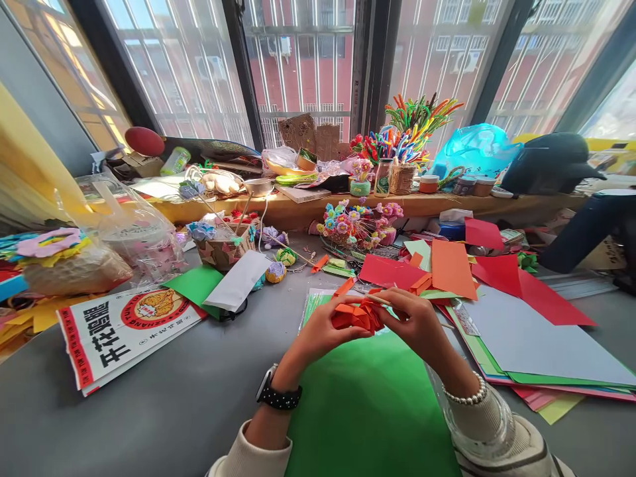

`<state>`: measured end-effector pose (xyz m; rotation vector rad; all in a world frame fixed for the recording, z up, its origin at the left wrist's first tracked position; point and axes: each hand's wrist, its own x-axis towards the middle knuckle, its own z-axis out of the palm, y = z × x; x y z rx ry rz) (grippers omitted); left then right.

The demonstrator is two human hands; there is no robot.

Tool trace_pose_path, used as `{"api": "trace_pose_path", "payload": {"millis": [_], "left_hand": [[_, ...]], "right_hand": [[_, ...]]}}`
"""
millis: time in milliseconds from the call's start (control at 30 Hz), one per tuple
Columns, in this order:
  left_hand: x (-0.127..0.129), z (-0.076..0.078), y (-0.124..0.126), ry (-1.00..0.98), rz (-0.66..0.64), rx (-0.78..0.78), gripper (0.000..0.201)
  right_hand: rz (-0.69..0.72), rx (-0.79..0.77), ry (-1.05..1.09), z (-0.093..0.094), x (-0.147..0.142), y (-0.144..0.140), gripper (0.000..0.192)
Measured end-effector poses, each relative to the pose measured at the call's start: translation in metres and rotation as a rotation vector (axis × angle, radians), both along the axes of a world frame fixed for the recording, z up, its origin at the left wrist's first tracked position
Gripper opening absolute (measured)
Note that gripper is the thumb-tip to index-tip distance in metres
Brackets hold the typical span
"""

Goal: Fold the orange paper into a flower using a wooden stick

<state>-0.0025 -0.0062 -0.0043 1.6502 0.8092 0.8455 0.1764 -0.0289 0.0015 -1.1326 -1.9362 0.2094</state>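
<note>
My left hand (320, 331) is closed around an orange folded-paper piece (358, 319) that looks like a flower with many pointed petals. My right hand (417, 321) pinches a thin pale wooden stick (380, 301) against the upper right of that piece. Both hands are close together over a green sheet (368, 411) on the table. The fingers hide part of the folded paper, and I cannot tell whether the stick's tip is inside a fold. Just behind the hands lies a small orange strip (344, 286).
Colored paper is stacked at the right under a white sheet (556, 338); an orange sheet (453, 268) lies farther back. Left are a printed paper bag (134, 331) and a white envelope-like paper (238, 281). Paper flowers (355, 222) and pipe cleaners (422, 122) stand toward the window.
</note>
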Motion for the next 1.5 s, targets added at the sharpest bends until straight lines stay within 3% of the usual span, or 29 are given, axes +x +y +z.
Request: {"api": "trace_pose_path", "payload": {"millis": [133, 367, 533, 633, 700, 800, 1100, 1267, 1500], "left_hand": [[-0.001, -0.003, 0.001, 0.069, 0.021, 0.06, 0.05], [0.002, -0.006, 0.002, 0.061, 0.009, -0.016, 0.052], [-0.007, 0.003, 0.002, -0.057, -0.111, -0.104, 0.051], [-0.017, 0.008, 0.005, -0.094, -0.206, -0.244, 0.064], [-0.021, 0.009, 0.007, -0.11, -0.143, -0.326, 0.066], [-0.017, 0.008, 0.01, -0.091, 0.012, -0.259, 0.04], [-0.008, 0.006, 0.007, -0.187, -0.088, -0.323, 0.022], [-0.009, 0.006, 0.007, -0.199, -0.09, -0.371, 0.021], [-0.007, 0.004, 0.007, -0.181, -0.004, -0.211, 0.018]], "right_hand": [[0.056, -0.047, -0.021, 0.0, 0.001, 0.001, 0.02], [0.0, 0.06, -0.048, -0.005, -0.004, 0.001, 0.016], [-0.026, 0.218, -0.078, -0.005, -0.004, -0.002, 0.018], [0.043, 0.191, -0.008, -0.001, -0.003, -0.005, 0.015], [0.103, 0.147, 0.042, 0.004, -0.004, -0.007, 0.013], [0.154, 0.115, 0.054, 0.007, -0.006, -0.007, 0.012], [0.242, 0.056, 0.022, 0.003, -0.006, -0.007, 0.016], [0.229, 0.12, 0.0, 0.001, -0.007, -0.005, 0.014], [0.14, 0.262, -0.026, -0.005, -0.007, -0.003, 0.008]]}}
